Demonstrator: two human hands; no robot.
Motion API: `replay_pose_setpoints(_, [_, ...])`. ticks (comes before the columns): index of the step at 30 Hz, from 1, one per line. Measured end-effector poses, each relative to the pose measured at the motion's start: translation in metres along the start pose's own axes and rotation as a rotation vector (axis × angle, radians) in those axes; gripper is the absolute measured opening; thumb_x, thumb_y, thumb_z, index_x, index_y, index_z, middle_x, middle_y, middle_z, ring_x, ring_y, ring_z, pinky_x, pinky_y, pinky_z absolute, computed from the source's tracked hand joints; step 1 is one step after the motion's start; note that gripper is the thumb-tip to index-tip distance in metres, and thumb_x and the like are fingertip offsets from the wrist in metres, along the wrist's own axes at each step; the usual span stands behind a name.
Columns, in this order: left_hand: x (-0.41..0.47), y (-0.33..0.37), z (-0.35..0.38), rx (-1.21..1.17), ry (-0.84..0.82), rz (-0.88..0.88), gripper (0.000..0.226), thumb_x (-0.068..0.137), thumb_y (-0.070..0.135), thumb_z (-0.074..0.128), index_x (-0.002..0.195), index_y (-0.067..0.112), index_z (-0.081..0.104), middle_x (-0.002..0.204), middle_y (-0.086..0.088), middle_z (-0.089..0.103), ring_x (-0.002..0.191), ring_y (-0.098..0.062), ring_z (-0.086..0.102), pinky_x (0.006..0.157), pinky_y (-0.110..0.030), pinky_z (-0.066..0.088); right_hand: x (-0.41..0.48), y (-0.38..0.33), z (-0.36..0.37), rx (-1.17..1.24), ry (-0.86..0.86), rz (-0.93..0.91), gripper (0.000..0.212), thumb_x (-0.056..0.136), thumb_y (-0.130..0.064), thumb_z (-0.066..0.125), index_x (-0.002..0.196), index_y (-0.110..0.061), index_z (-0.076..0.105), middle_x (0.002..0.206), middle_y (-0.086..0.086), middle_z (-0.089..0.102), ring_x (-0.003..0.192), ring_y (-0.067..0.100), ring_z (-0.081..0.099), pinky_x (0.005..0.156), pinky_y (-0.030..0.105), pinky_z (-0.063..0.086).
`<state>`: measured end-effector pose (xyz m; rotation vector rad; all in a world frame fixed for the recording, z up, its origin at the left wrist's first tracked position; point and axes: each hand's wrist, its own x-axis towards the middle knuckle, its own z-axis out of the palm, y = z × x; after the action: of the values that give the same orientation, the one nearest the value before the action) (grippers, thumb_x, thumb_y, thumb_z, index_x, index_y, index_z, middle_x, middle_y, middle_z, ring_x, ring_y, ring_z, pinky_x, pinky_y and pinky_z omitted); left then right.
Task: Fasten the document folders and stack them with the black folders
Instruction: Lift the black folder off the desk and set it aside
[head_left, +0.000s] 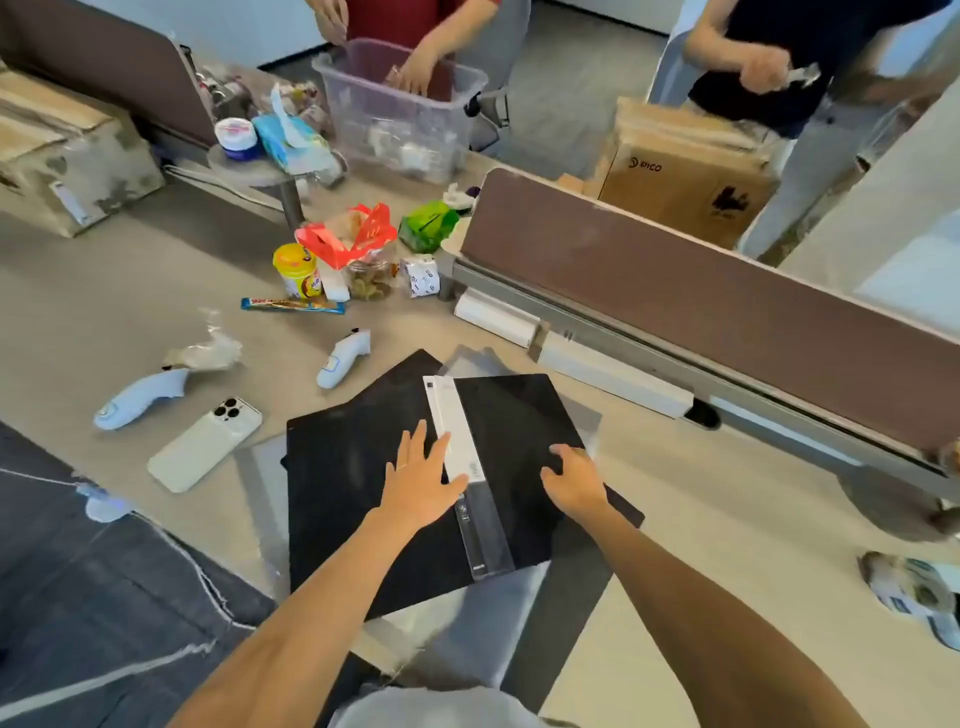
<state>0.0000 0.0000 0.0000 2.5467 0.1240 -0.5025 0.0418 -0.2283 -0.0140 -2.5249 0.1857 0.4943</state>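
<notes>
A black document folder (514, 415) with a white and clear spine strip (457, 441) lies on top of other black folders (337, 467) near the desk's front edge. Grey translucent folders (260, 467) stick out from under the pile. My left hand (421, 478) rests flat on the black surface, fingers spread, its fingertips touching the spine strip. My right hand (574, 480) presses down on the top folder's right half with curled fingers. Neither hand is closed around anything.
A white phone (205, 444) and two white controllers (137, 397) (345, 358) lie to the left. Snacks and a yellow jar (296, 270) sit further back. A brown divider panel (701, 306) runs along the right. Two people stand behind, one at a clear plastic bin (400, 119).
</notes>
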Motion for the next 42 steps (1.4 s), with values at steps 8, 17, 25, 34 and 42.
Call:
replay_pose_setpoints(8, [0.019,-0.027,0.015,0.246,-0.143,0.082,0.077,0.094,0.054,0.045,0.154,0.026,0.005,0.163,-0.009,-0.008,0.150,-0.034,-0.009,0.116,-0.059,0.013,0.020,0.045,0.012,0.042,-0.021,0.355,0.074,0.085,-0.051,0.055,0.146,-0.018,0.031,0.144,0.009,0.045,0.131,0.034,0.042,0.108,0.051,0.038])
replay_pose_setpoints(17, [0.019,-0.033,0.013,0.213,-0.183,0.072,0.078,0.094,0.053,0.046,0.154,0.025,0.005,0.163,-0.008,-0.008,0.151,-0.029,-0.007,0.118,-0.053,0.017,0.026,0.030,-0.036,0.291,0.141,0.301,0.035,0.091,-0.035,0.059,0.117,-0.012,0.055,0.111,0.005,0.062,0.103,0.029,0.060,0.091,0.039,0.050])
replay_pose_setpoints(25, [-0.016,-0.015,0.008,0.064,0.023,0.004,0.065,0.098,0.050,0.036,0.153,0.035,0.006,0.164,-0.002,-0.005,0.151,-0.026,0.002,0.116,-0.042,0.027,-0.016,0.020,-0.080,0.560,0.055,-0.042,0.012,0.101,-0.019,0.040,0.095,-0.024,0.049,0.105,0.008,0.065,0.099,0.024,0.063,0.082,0.033,0.055])
replay_pose_setpoints(34, [-0.091,0.069,-0.019,-0.475,0.564,0.085,0.069,0.097,0.046,0.044,0.154,0.024,0.014,0.161,0.003,0.022,0.148,-0.016,0.021,0.120,-0.043,0.022,-0.080,0.035,-0.141,0.925,0.064,-0.272,0.012,0.099,-0.010,0.046,0.096,-0.016,0.055,0.084,-0.005,0.069,0.070,0.001,0.067,0.060,0.014,0.050])
replay_pose_setpoints(42, [-0.126,0.160,-0.042,-1.076,0.521,0.184,0.047,0.092,0.025,0.060,0.138,0.030,0.046,0.133,0.004,0.060,0.118,-0.013,0.058,0.106,-0.036,0.044,-0.108,0.058,-0.164,0.971,0.137,-0.322,0.016,0.098,-0.012,0.048,0.091,-0.021,0.060,0.089,-0.002,0.065,0.087,0.015,0.060,0.080,0.029,0.047])
